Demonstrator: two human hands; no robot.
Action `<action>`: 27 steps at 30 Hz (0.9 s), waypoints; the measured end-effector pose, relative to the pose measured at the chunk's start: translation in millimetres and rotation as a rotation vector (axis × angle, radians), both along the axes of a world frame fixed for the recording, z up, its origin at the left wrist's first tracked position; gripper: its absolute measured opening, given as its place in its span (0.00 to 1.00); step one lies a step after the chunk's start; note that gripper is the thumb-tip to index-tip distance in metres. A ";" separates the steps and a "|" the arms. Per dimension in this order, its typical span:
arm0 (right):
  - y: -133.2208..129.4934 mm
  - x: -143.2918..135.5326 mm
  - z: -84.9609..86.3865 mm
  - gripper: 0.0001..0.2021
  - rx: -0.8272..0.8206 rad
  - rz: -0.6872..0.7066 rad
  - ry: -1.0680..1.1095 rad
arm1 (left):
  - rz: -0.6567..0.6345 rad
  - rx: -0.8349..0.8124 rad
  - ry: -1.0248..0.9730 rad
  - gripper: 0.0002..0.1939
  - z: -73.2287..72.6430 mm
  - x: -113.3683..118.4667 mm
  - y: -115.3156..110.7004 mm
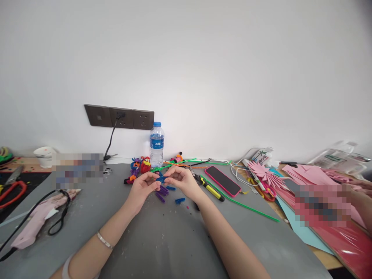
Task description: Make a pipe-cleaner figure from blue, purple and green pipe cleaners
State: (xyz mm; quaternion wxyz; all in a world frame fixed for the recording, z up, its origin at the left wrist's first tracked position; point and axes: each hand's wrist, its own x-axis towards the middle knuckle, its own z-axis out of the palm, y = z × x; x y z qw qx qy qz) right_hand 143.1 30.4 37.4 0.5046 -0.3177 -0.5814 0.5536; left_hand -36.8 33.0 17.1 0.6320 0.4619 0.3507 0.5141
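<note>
Between my fingertips, just above the grey table, is a small blue piece of pipe cleaner [161, 179]. My left hand [144, 187] pinches it from the left, and my right hand [182, 182] grips its other side with thumb and fingers. Short purple pipe cleaner pieces [161, 193] lie under my hands. Two more blue bits are close by, one a folded blue piece [180, 200] to the right. Behind my left hand sit small colourful pipe cleaner figures [141, 166]. Yellow-handled pliers [212, 190] lie beside my right wrist.
A water bottle [157, 145] stands by the wall. Right of my hands lie a phone [223, 181] and a long green pipe cleaner [250, 208]. A pink glue gun [37, 223] with its cord is at left. Another person's hand [360, 197] is among pink papers at far right.
</note>
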 end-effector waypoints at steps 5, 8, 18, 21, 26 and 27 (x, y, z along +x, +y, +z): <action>-0.9 0.7 1.0 0.13 0.002 -0.004 -0.015 | 0.015 0.058 0.076 0.14 -2.7 -2.5 1.2; -1.0 0.8 0.5 0.13 0.005 -0.006 -0.017 | 0.025 0.061 0.127 0.15 -1.0 -2.8 0.2; -0.2 1.9 -0.6 0.13 0.033 0.010 -0.026 | 0.058 0.053 0.129 0.16 2.9 -1.6 -0.6; -0.1 2.4 -0.9 0.12 0.035 0.018 -0.019 | 0.061 0.059 0.136 0.16 3.6 -1.2 -0.5; -0.5 2.3 -0.4 0.11 0.024 0.016 -0.019 | 0.077 0.050 0.151 0.17 4.0 -1.1 -0.6; -0.7 2.2 -0.1 0.11 0.018 0.014 -0.023 | 0.079 0.047 0.152 0.18 3.8 -1.2 -0.6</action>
